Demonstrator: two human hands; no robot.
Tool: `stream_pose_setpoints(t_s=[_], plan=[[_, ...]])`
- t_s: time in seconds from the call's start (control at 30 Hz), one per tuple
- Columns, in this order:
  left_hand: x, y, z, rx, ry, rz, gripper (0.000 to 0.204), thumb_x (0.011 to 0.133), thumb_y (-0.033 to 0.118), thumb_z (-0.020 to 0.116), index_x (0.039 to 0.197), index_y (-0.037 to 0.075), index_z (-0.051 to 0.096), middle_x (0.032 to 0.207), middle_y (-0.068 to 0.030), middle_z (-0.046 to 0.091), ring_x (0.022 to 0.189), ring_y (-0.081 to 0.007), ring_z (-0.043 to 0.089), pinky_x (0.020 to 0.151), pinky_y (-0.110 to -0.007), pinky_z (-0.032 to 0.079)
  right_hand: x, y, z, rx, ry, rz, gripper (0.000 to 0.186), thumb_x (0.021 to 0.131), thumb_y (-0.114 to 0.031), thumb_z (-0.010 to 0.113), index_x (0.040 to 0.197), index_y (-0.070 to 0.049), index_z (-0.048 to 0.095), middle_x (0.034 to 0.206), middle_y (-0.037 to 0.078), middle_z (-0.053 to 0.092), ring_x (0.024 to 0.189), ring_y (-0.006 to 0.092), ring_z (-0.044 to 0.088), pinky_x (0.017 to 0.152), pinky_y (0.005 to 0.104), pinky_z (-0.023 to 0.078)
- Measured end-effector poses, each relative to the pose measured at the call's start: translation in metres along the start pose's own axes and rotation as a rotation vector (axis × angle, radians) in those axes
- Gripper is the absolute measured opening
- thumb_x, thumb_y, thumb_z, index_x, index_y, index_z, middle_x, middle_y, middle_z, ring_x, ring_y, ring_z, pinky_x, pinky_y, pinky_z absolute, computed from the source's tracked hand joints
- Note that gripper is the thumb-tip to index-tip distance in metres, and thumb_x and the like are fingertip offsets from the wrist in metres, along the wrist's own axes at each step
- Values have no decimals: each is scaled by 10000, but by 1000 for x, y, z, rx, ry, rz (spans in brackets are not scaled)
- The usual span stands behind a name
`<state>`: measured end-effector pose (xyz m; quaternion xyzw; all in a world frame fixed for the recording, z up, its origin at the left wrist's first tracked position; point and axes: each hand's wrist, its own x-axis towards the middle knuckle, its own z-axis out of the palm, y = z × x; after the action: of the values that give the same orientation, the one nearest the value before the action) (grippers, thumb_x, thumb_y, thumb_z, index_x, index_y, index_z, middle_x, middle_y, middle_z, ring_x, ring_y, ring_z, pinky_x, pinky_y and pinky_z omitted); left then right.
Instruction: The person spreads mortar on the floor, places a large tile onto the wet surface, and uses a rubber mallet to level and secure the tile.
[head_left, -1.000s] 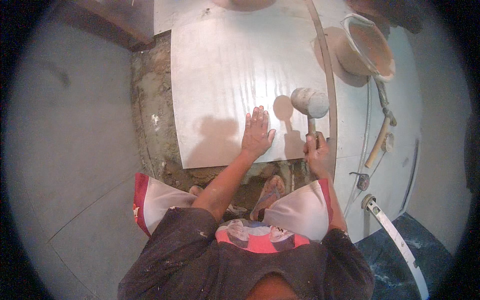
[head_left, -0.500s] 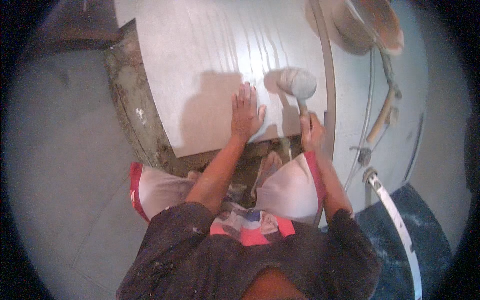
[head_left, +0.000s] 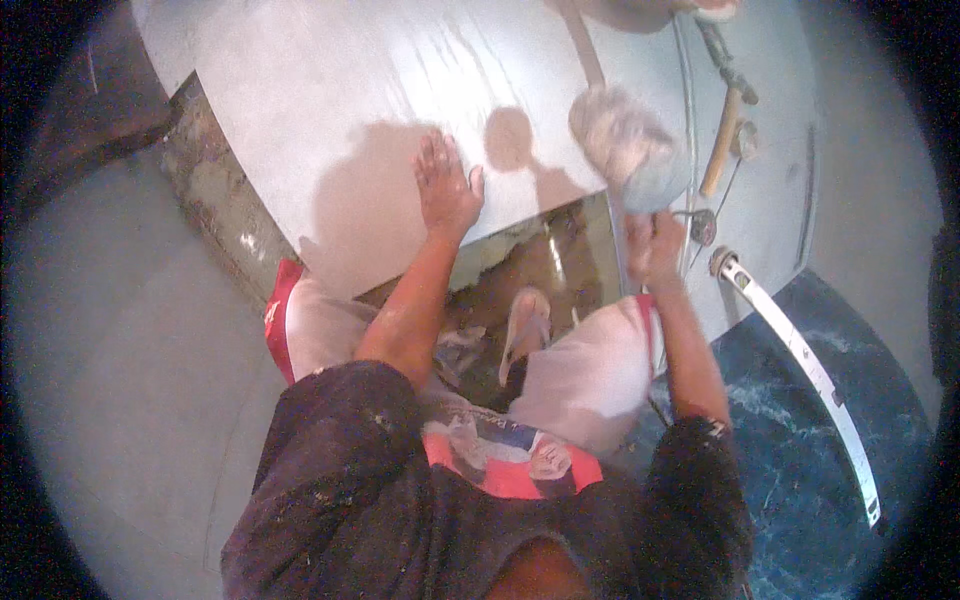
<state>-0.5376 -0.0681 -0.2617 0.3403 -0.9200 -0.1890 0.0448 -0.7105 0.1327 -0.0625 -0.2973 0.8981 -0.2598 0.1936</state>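
Note:
My left hand lies flat on a pale tile, fingers stretched out, near its lower edge. My right hand is closed round the handle of a mallet, whose grey head is smeared by motion at the tile's right side and casts a round shadow left of itself. Below the tile shows a rough, muddy bed, which continues along its left edge. My sandalled foot is on it between my knees.
On the pale floor at right lie a wooden-handled tool, a cable and a small dark tool. A long metal level lies beside blue marbled tiles. A bucket is cut off at the top. Grey flooring is at left.
My view has shifted, so tile, hands and tools sit higher and further left, exposing more bed below the tile. The mallet in my right hand has moved and blurred. My left hand stays flat.

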Motion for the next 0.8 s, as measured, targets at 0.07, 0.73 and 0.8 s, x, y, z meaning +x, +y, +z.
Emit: stream_pose_setpoints(t_s=[0.07,0.73,0.8], plan=[[26,-3,2,6,59,11,733,937,404,542,1480,-47,343,1587,-207,242,1494,-364,164,1201,-553,141,-13,44,48,-58,29,-77,464,989,-449,502,1109,-6,572,753,244,641,684,433,652,614,496,499],[18,2,5,103,103,43,705,935,379,553,1456,-52,352,1567,-240,253,1484,-388,187,1194,-567,158,-17,59,75,32,-125,144,392,985,-373,526,1144,-17,564,873,293,645,846,502,631,711,567,478],[8,-2,6,104,71,40,708,932,376,557,1454,-56,351,1562,-247,260,1482,-393,190,1193,-571,158,-33,78,105,45,-107,182,411,975,-404,532,1110,-18,573,829,291,639,798,502,627,670,565,467]])
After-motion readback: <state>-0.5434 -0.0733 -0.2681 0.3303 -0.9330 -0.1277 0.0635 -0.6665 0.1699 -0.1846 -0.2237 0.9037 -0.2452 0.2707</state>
